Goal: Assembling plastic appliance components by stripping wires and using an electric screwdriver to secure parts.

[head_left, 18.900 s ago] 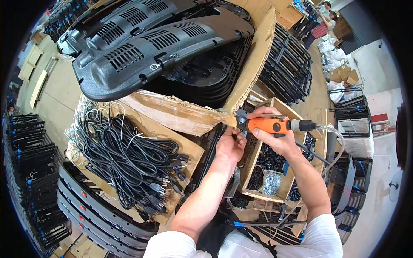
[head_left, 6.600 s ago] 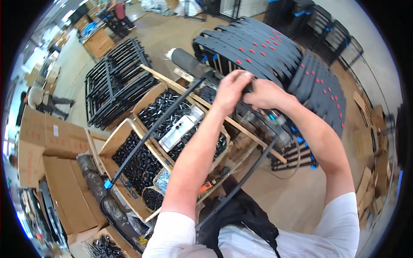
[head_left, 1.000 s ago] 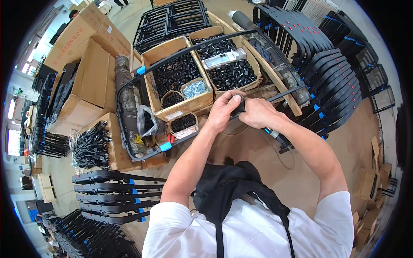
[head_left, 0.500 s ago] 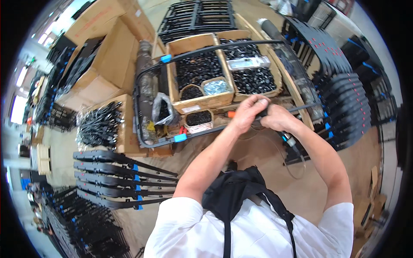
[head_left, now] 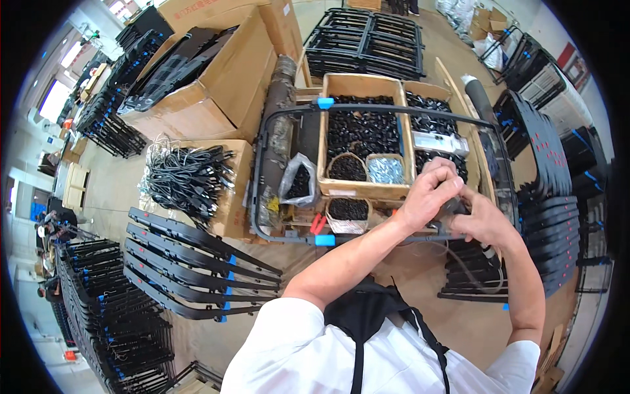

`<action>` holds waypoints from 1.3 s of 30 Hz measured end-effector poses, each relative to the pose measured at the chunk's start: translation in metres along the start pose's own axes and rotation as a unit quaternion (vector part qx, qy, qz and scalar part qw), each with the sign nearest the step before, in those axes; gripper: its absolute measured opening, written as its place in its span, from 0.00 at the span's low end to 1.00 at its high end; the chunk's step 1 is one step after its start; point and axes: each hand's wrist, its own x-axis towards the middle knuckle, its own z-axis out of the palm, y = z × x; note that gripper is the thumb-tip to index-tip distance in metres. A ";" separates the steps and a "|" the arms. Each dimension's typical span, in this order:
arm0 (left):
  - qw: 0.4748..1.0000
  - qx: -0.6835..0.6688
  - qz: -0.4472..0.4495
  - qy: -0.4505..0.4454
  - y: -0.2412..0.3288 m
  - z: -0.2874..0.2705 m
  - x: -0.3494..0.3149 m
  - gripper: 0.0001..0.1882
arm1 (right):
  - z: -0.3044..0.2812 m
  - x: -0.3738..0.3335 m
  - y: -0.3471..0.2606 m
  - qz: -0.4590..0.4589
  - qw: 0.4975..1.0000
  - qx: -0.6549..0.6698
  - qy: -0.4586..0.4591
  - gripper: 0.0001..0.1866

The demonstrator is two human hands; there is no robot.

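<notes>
A black rectangular frame (head_left: pixel 420 112) with blue clips lies across the workbench, over wooden bins of small parts. Above its near right part my two hands meet. My right hand (head_left: pixel 484 222) is closed around a dark hand tool with a clear hose, which looks like an air screwdriver (head_left: pixel 489 253); its lower end shows under the wrist. At the tool's front end, my left hand (head_left: pixel 430 194) has thumb and fingers pinched together. Whatever lies in that pinch is hidden. The near bin (head_left: pixel 367 190) with black plastic parts sits just left of my hands.
A small box of black screws (head_left: pixel 348 226) and red-handled pliers (head_left: pixel 318 224) lie within the frame, beside a plastic bag (head_left: pixel 300 180). Left stand a carton of cables (head_left: pixel 187 177) and stacked black frame parts (head_left: pixel 184 262). More curved parts (head_left: pixel 548 230) are stacked at right.
The whole view has shifted, so the bench appears farther right and lower. My hands have moved slightly farther over the bench, and my right-hand fingers have changed position around the tool.
</notes>
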 end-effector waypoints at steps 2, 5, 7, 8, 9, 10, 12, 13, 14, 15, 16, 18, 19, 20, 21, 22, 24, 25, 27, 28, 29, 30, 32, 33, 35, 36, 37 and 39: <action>0.987 0.143 0.028 0.065 0.010 -0.035 0.007 0.14 | 0.017 0.027 0.003 -0.023 0.998 -0.049 0.035 0.34; 0.946 0.189 -0.188 0.187 -0.012 -0.115 -0.004 0.26 | 0.059 0.079 -0.021 -0.062 0.981 -0.177 0.052 0.37; 0.926 0.105 -0.309 0.190 -0.024 -0.177 -0.018 0.39 | 0.094 0.122 -0.024 -0.116 0.963 -0.240 0.038 0.39; 0.914 0.135 -0.339 0.180 -0.012 -0.186 -0.015 0.41 | 0.110 0.141 -0.017 -0.149 0.953 -0.260 0.042 0.40; 0.899 0.166 -0.367 0.171 0.001 -0.193 -0.010 0.44 | 0.124 0.158 -0.016 -0.184 0.941 -0.281 0.044 0.41; 0.887 0.186 -0.377 0.192 -0.006 -0.219 -0.009 0.43 | 0.138 0.176 -0.029 -0.192 0.933 -0.305 0.024 0.42; 0.871 0.246 -0.351 0.240 -0.015 -0.254 -0.004 0.39 | 0.161 0.217 -0.040 -0.215 0.927 -0.308 0.021 0.43; 0.859 0.297 -0.324 0.263 -0.033 -0.279 -0.008 0.38 | 0.173 0.238 -0.045 -0.240 0.924 -0.298 0.025 0.43; 0.857 0.293 -0.300 0.299 -0.037 -0.291 -0.003 0.38 | 0.181 0.259 -0.046 -0.255 0.921 -0.291 0.033 0.43; 0.814 0.370 -0.324 0.310 -0.031 -0.297 0.009 0.38 | 0.186 0.278 -0.045 -0.266 0.920 -0.284 0.045 0.43; 0.811 0.374 -0.319 0.317 -0.031 -0.303 0.020 0.38 | 0.191 0.296 -0.041 -0.275 0.912 -0.299 0.058 0.44; 0.796 0.393 -0.311 0.338 -0.034 -0.326 0.032 0.38 | 0.198 0.324 -0.051 -0.275 0.910 -0.305 0.057 0.43; 0.794 0.393 -0.316 0.339 -0.038 -0.334 0.036 0.38 | 0.201 0.335 -0.054 -0.276 0.909 -0.307 0.059 0.42; 0.788 0.401 -0.323 0.337 -0.040 -0.342 0.041 0.39 | 0.201 0.344 -0.054 -0.274 0.910 -0.306 0.054 0.42; 0.781 0.409 -0.331 0.336 -0.042 -0.348 0.044 0.39 | 0.203 0.351 -0.054 -0.273 0.912 -0.304 0.048 0.40; 0.785 0.400 -0.346 0.324 -0.044 -0.355 0.045 0.40 | 0.205 0.358 -0.053 -0.271 0.913 -0.302 0.041 0.39; 0.783 0.410 -0.330 0.333 -0.047 -0.356 0.052 0.38 | 0.201 0.363 -0.056 -0.263 0.915 -0.304 0.040 0.38; 0.781 0.418 -0.314 0.342 -0.048 -0.356 0.054 0.36 | 0.199 0.364 -0.057 -0.255 0.916 -0.307 0.038 0.37; 0.779 0.416 -0.324 0.337 -0.050 -0.359 0.054 0.37 | 0.198 0.366 -0.058 -0.249 0.918 -0.308 0.028 0.37; 0.784 0.411 -0.325 0.333 -0.051 -0.360 0.054 0.37 | 0.198 0.366 -0.058 -0.247 0.920 -0.302 0.029 0.37; 0.788 0.407 -0.324 0.329 -0.051 -0.361 0.054 0.37 | 0.199 0.367 -0.057 -0.247 0.923 -0.295 0.030 0.37; 0.788 0.407 -0.324 0.330 -0.051 -0.361 0.055 0.37 | 0.199 0.369 -0.056 -0.247 0.923 -0.294 0.030 0.37; 0.788 0.410 -0.318 0.331 -0.053 -0.362 0.059 0.37 | 0.198 0.374 -0.054 -0.239 0.928 -0.284 0.022 0.37; 0.788 0.411 -0.317 0.330 -0.052 -0.363 0.059 0.37 | 0.199 0.375 -0.053 -0.240 0.928 -0.283 0.023 0.37; 0.786 0.408 -0.334 0.323 -0.052 -0.366 0.058 0.38 | 0.202 0.377 -0.050 -0.226 0.936 -0.268 0.006 0.38; 0.786 0.409 -0.332 0.322 -0.052 -0.367 0.059 0.38 | 0.204 0.379 -0.046 -0.227 0.937 -0.267 0.008 0.38; 0.779 0.420 -0.344 0.313 -0.052 -0.368 0.061 0.39 | 0.205 0.381 -0.041 -0.242 0.939 -0.242 0.016 0.39; 0.773 0.431 -0.356 0.301 -0.049 -0.365 0.065 0.40 | 0.206 0.384 -0.034 -0.256 0.942 -0.217 0.025 0.41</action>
